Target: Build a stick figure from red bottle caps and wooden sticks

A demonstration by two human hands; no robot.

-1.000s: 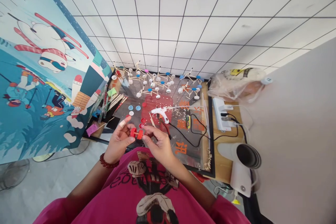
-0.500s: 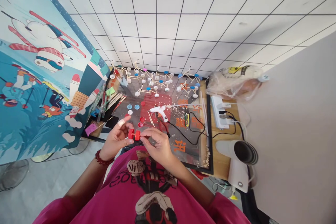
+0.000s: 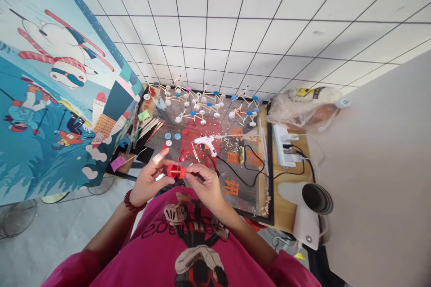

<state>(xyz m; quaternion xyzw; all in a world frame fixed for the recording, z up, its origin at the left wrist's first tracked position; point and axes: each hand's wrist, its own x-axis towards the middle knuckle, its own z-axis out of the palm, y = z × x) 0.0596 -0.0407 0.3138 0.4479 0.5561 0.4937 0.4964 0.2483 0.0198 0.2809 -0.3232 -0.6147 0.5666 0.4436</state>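
Note:
Between my hands, above the table's near edge, is a small piece made of two red caps [image 3: 172, 171] joined by a short wooden stick. My left hand [image 3: 153, 179] pinches the left cap, its index finger with a pale bandage raised. The right cap is between the thumb and fingers of my right hand [image 3: 204, 183]. Beyond them on the table lie loose red caps [image 3: 182, 158], blue caps [image 3: 177, 136] and a white cap [image 3: 169, 143]. A white glue gun [image 3: 208, 144] rests near the middle with thin sticks [image 3: 195, 152] beside it.
Several stick frames with blue and white caps [image 3: 209, 105] stand along the table's back. Sticks [image 3: 150, 129] lie at the left. A black cord crosses to a power strip [image 3: 284, 145] at the right, near a plastic bag [image 3: 303, 106] and stacked cups [image 3: 314, 196].
The red-capped piece has turned slightly, so more of its stick shows between the caps. The whole view has shifted a little; both hands keep their hold.

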